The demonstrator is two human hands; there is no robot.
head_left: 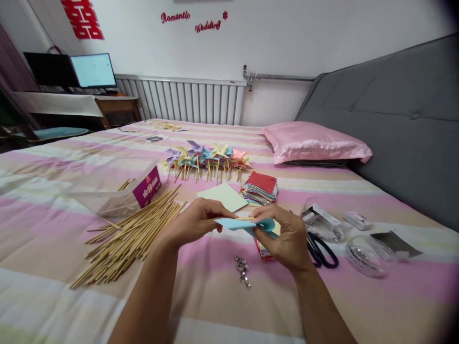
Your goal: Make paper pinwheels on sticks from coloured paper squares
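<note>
A light blue paper pinwheel (234, 224) is held up between both hands above the bed. Its left point is pinched by the fingers of my left hand (201, 217). My right hand (283, 234) grips its curled right side between thumb and fingers. A short tan piece, like a stick end, shows along the paper's upper edge; how it joins is hidden. Beneath the hands lie a small heap of shiny metal fasteners (242, 271) and a stack of coloured paper (264, 252), partly covered by my right hand. A pale green sheet (224, 197) lies just beyond.
Loose wooden sticks (132, 239) lie at left beside a clear plastic box (107, 184). Finished pinwheels (206, 155) and a red-topped paper stack (261, 184) stand behind. At right are scissors (322, 251), clear round containers (369, 255) and a small white box (357, 220); a pink pillow (315, 142) lies beyond.
</note>
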